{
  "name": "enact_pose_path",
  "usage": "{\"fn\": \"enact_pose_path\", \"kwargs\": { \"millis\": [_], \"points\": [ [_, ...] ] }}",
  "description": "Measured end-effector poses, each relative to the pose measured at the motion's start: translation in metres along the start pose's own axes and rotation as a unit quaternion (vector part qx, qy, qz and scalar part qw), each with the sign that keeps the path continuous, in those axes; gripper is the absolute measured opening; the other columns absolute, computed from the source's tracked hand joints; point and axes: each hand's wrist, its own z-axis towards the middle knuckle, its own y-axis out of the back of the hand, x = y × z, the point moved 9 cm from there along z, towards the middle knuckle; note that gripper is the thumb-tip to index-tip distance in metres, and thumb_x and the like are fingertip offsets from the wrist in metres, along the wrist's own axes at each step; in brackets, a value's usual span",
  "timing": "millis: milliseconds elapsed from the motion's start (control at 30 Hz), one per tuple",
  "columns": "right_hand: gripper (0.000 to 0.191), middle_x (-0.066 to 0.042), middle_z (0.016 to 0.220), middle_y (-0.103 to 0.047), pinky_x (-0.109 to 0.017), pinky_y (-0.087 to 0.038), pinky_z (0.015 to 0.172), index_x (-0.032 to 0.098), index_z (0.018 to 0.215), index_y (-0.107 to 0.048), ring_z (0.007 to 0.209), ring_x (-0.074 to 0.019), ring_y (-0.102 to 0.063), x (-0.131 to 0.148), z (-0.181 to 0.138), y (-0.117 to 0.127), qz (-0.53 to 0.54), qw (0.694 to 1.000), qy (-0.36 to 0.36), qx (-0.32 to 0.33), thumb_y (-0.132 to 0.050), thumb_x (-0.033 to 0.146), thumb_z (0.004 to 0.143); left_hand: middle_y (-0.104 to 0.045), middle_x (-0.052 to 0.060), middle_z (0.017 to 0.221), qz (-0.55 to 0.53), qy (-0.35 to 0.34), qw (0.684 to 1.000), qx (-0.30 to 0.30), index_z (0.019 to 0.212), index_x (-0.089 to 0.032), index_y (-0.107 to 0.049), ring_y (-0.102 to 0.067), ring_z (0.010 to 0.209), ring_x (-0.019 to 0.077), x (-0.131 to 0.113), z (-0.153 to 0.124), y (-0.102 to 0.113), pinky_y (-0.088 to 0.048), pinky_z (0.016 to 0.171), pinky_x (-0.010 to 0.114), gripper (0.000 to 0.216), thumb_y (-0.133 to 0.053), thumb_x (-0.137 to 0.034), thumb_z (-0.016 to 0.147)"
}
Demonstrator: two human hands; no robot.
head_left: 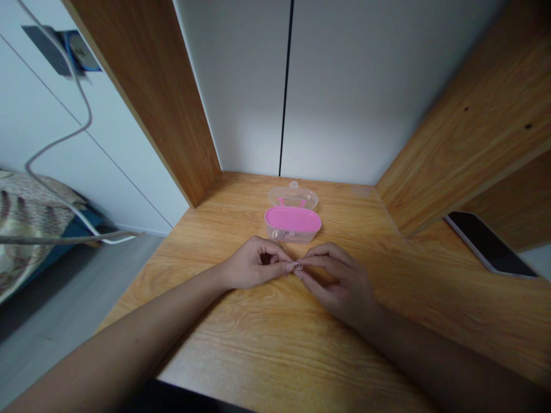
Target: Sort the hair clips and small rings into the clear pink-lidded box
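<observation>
Between my fingertips is a small pale ring-shaped piece point(297, 266), with what looks like more than one loop; its exact kind is too small to make out. My left hand point(258, 264) pinches it from the left with thumb and forefinger. From the right, my right hand point(338, 281) grips it the same way. Just beyond my hands stands a clear plastic box with a pink inner tray point(293, 219). Its transparent lid point(307, 199), with a pink handle, is swung back behind it.
The wooden desk point(258, 350) runs under my arms. A phone point(488, 244) lies at the right beside a wooden panel point(456, 120). White panels point(245, 92) close off the back. At the left, a white cable point(88, 109) hangs in front of the wall.
</observation>
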Motion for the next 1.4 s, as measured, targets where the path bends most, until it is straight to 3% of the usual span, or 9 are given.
{"fn": "enact_pose_path", "kwargs": {
  "millis": [467,667,1000,1400],
  "points": [
    [0.016,-0.001,0.086,-0.071,-0.027,-0.057,0.067,0.026,0.099,-0.073,0.077,-0.0142,-0.068,0.0,0.002,0.003,-0.005,1.0,-0.01,-0.012,-0.071,0.016,0.087,-0.071,0.007,0.076,-0.041,0.028,0.999,-0.008,0.086,-0.01,-0.076,-0.058,0.065,0.0108,0.009,0.001,0.002,-0.046,0.061,0.022,0.03,-0.07,-0.039,0.088],
    [0.012,0.0,0.083,-0.072,-0.027,-0.057,0.063,0.027,0.094,-0.074,0.072,-0.0141,-0.068,-0.012,0.003,0.01,0.019,0.996,-0.069,-0.05,-0.072,0.019,0.085,-0.068,0.005,0.07,-0.037,0.047,0.997,-0.052,0.082,-0.01,-0.074,-0.055,0.062,0.0101,0.012,0.001,0.011,-0.042,0.06,0.022,0.035,-0.069,-0.044,0.089],
    [0.009,0.001,0.077,-0.069,-0.028,-0.05,0.056,0.028,0.087,-0.076,0.063,-0.0129,-0.061,-0.032,-0.004,0.021,0.02,0.984,-0.142,-0.106,-0.077,0.022,0.081,-0.066,0.003,0.072,-0.084,0.005,0.991,-0.104,0.079,-0.012,-0.069,-0.057,0.068,0.0113,0.008,0.003,0.021,-0.046,0.068,0.024,0.035,-0.069,-0.045,0.089],
    [0.008,0.0,0.077,-0.069,-0.027,-0.051,0.055,0.027,0.089,-0.076,0.064,-0.013,-0.062,-0.032,-0.002,0.016,0.025,0.987,-0.134,-0.084,-0.076,0.023,0.082,-0.067,0.004,0.071,-0.051,0.013,0.995,-0.082,0.078,-0.011,-0.07,-0.057,0.067,0.0112,0.008,0.003,0.018,-0.045,0.066,0.023,0.037,-0.068,-0.046,0.09]
  ]
}}
